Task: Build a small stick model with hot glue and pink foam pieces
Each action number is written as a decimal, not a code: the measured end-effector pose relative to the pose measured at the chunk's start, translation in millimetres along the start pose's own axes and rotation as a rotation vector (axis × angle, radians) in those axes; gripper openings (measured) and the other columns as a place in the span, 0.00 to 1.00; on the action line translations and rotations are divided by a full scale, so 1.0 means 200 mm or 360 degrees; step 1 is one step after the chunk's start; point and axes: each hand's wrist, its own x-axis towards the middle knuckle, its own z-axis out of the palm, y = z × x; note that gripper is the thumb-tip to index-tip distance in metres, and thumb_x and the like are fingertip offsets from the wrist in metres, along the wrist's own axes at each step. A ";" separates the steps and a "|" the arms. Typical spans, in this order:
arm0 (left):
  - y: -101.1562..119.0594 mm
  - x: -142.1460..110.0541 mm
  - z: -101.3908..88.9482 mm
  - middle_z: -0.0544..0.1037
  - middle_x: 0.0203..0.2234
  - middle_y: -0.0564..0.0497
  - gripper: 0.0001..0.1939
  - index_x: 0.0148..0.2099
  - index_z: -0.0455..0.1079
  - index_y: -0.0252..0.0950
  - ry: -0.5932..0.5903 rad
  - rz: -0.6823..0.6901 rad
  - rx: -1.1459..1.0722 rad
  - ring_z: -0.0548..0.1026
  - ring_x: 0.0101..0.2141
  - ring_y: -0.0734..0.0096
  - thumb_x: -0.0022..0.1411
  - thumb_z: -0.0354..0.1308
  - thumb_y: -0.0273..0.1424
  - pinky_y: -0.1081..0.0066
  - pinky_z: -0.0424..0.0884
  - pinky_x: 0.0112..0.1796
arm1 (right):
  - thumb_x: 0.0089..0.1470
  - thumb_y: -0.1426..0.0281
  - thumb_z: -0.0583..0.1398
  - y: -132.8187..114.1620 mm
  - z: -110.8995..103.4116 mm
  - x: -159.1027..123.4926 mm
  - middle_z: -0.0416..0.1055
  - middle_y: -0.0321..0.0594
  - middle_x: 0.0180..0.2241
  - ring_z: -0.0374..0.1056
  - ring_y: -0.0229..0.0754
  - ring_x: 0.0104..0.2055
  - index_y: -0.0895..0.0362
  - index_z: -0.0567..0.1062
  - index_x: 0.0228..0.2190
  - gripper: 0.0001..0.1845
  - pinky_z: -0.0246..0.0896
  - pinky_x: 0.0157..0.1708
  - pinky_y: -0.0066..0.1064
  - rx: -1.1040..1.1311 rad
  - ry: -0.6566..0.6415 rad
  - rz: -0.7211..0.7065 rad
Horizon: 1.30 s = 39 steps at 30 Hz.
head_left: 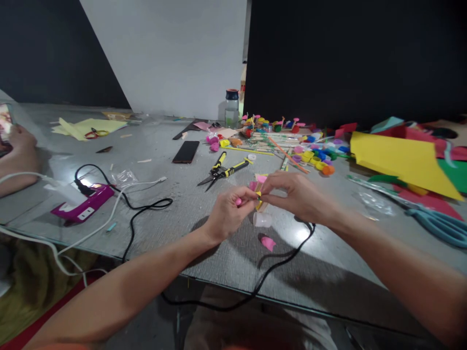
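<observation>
My left hand (pixel 226 217) is closed, its thumb and fingertips pinching a small yellow piece (pixel 259 195) that looks like modelling clay. A rounded pink lump (pixel 238 201) shows between the fingers of that same hand. From the other side, my right hand (pixel 296 197) pinches the same yellow piece, so the fingertips of both almost meet. Pale sticks and pink bits lie partly hidden behind the fingers. Just below the hands, a small translucent white cup (pixel 262 220) lies on the table, with a pink clay piece (pixel 268 242) nearer to me.
Yellow-black hand pruners (pixel 222 171) and a phone (pixel 186 151) lie left of centre. A purple power strip (pixel 85 206) trails cables. Coloured caps (pixel 321 156), sticks, paper (pixel 401 160) and blue-handled scissors (pixel 438 223) cover the right side. A bottle (pixel 231 108) stands behind. Another person's hand (pixel 22 141) is far left.
</observation>
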 end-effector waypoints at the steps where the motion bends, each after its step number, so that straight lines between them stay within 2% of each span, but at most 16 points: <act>1: 0.00 0.00 0.00 0.69 0.20 0.59 0.03 0.34 0.76 0.37 -0.0004 0.0002 -0.0002 0.61 0.22 0.79 0.58 0.60 0.26 0.76 0.57 0.26 | 0.62 0.67 0.62 0.00 0.00 0.00 0.78 0.38 0.33 0.72 0.43 0.39 0.53 0.76 0.30 0.08 0.62 0.40 0.36 -0.0058 -0.0007 -0.0035; 5: -0.01 0.01 0.00 0.67 0.19 0.59 0.02 0.33 0.75 0.36 -0.0009 -0.0011 -0.0036 0.60 0.21 0.79 0.57 0.61 0.27 0.76 0.57 0.25 | 0.62 0.70 0.61 -0.03 -0.01 0.00 0.77 0.40 0.32 0.70 0.46 0.40 0.54 0.75 0.30 0.07 0.62 0.40 0.37 -0.0261 -0.0032 -0.0158; 10: -0.01 0.00 -0.01 0.61 0.17 0.61 0.03 0.35 0.75 0.36 -0.0076 -0.0031 -0.0005 0.57 0.20 0.80 0.57 0.62 0.28 0.76 0.54 0.23 | 0.64 0.71 0.59 -0.04 0.00 0.00 0.76 0.42 0.33 0.69 0.47 0.40 0.55 0.74 0.30 0.08 0.62 0.40 0.38 -0.0348 -0.0034 -0.0282; 16: -0.02 0.01 -0.01 0.65 0.18 0.59 0.03 0.33 0.75 0.36 -0.0054 -0.0025 -0.0059 0.59 0.21 0.79 0.59 0.62 0.30 0.76 0.56 0.24 | 0.65 0.71 0.59 -0.05 0.01 0.00 0.75 0.45 0.32 0.68 0.48 0.40 0.58 0.75 0.32 0.09 0.63 0.39 0.38 -0.0393 0.0006 -0.0354; 20: -0.01 0.01 -0.01 0.61 0.16 0.60 0.03 0.32 0.74 0.36 -0.0042 -0.0005 -0.0031 0.57 0.20 0.80 0.59 0.61 0.28 0.75 0.55 0.23 | 0.66 0.70 0.57 -0.05 0.01 -0.01 0.76 0.45 0.33 0.67 0.48 0.40 0.58 0.76 0.32 0.11 0.64 0.39 0.39 -0.0388 0.0010 -0.0373; 26: 0.00 0.00 -0.01 0.62 0.16 0.61 0.02 0.33 0.74 0.36 -0.0023 0.0006 0.0052 0.58 0.19 0.80 0.59 0.60 0.27 0.75 0.55 0.24 | 0.67 0.68 0.57 -0.01 0.01 -0.04 0.77 0.45 0.39 0.71 0.47 0.43 0.55 0.78 0.37 0.10 0.66 0.44 0.41 -0.0265 0.0239 -0.0257; 32: -0.01 0.00 -0.01 0.62 0.16 0.61 0.02 0.34 0.74 0.36 -0.0032 0.0081 0.0088 0.58 0.19 0.80 0.60 0.60 0.27 0.76 0.56 0.23 | 0.66 0.68 0.59 -0.02 0.04 -0.05 0.77 0.45 0.38 0.70 0.48 0.43 0.56 0.77 0.37 0.07 0.66 0.42 0.40 -0.0279 0.0119 -0.0345; 39: -0.02 0.00 -0.02 0.68 0.19 0.59 0.03 0.34 0.73 0.35 -0.0017 0.0263 0.0231 0.63 0.22 0.79 0.61 0.60 0.25 0.75 0.60 0.26 | 0.67 0.71 0.56 -0.07 0.04 -0.03 0.74 0.46 0.34 0.66 0.48 0.39 0.58 0.75 0.32 0.11 0.62 0.39 0.39 -0.0490 0.0026 -0.0401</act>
